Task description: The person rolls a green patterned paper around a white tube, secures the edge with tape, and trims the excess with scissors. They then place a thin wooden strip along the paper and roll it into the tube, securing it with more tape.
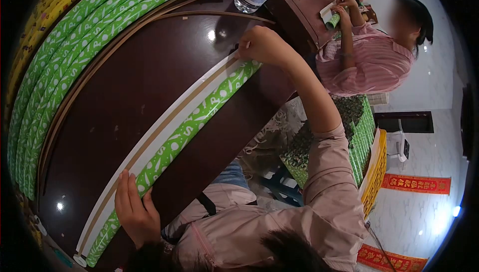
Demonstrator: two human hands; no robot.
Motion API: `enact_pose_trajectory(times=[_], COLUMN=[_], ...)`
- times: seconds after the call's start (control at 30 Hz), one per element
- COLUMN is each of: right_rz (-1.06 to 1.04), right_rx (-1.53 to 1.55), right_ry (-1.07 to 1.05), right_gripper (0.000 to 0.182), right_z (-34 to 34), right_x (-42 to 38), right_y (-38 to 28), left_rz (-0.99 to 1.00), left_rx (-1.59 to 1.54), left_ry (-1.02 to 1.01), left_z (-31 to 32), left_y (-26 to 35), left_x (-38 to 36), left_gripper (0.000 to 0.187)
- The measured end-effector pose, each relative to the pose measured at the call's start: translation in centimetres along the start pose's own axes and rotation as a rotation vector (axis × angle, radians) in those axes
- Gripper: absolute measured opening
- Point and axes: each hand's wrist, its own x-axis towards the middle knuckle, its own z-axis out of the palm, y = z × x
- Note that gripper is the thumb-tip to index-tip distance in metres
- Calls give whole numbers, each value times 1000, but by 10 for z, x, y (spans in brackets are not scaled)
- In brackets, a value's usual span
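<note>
Likely aligning green paper [187,130] — your right hand [259,45] pinches its upper-centre end, left hand [137,213] spans it, thumb apart; next: even pressure.

Head-worn camera looking forward and down, peering close over left hand [137,212] and right hand [262,45], table [115,102] spreading leftward, wall [429,155] showing sideways at right.

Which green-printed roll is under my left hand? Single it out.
The long green roll beside the white border, under both left hand and right hand; other green rolls lie bunched at picture left, except one in a co-worker's hands.
</note>
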Motion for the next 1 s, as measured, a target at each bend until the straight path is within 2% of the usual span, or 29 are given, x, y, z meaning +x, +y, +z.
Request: enact_pose_trajectory(times=[0.17, 0.23, 0.57, 0.63, 0.67, 0.73, 0.87, 0.93, 0.97, 1.0], right_rz=[-62, -70, -70, 78, 83, 107, 107, 262, 377, 377], right_rx=[56, 24, -119, -258, -257, -23, 4, 159, 288, 287], right_ry=[12, 16, 93, 62, 67, 8, 102, 88, 65, 74], right_gripper=[17, 23, 25, 33, 33, 42, 51, 50, 43, 43], right_z=[-6, -5, 3, -5, -5, -4, -3, -8, -14, -14], right_x=[-2, -2, -7, -9, -8, -2, 6, 5, 0, -2], right_y=[4, 6, -6, -14, -11, 3, 31, 37, 30, 30], left_rz=[8, 4, 9, 0, -11, -1, 18, 27, 31, 36], left_rx=[3, 6, -17, -8, 2, 0, -8, -1, 4, 4], left_ry=[-3, -3, 14, 13, 12, 19, 41, 48, 52, 58], left_z=[-1, -2, -1, -1, -1, 0, 2, 3, 4, 5], left_y=[1, 2, 4, 5, 5, 3, 2, 0, 0, 0], left_x=[0, 0, 0, -1, -1, -1, -2, -3, -3, -3], left_gripper=[45, 45, 44, 42, 40, 41, 42, 42, 43, 43])
